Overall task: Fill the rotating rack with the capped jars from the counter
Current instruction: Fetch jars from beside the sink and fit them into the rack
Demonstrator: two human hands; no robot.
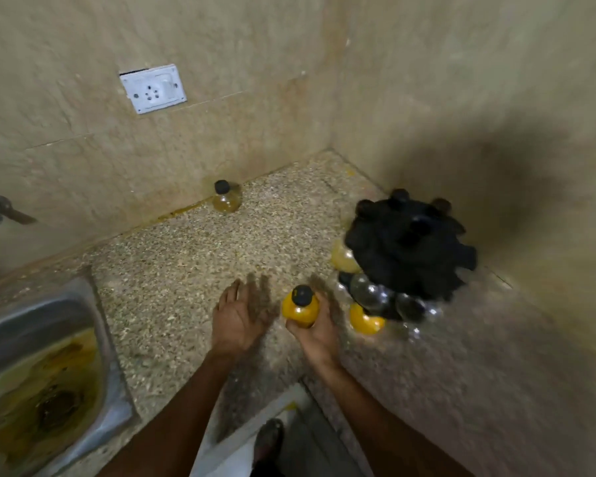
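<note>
Black and crowded with jars already, the rotating rack point(410, 246) stands in the counter point(193, 270) corner, just beyond my hands. The yellow jar point(300, 308) is probably hard, smooth, slippery — best held round its belly, as my right hand point(315, 330) does, fingers curled; my left hand point(236, 316) hovers spread, empty — another capped jar point(225, 197) waits by the wall.

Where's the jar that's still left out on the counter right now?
The loose jar stands far back on the counter, against the wall below the socket, left of the rack.
</note>
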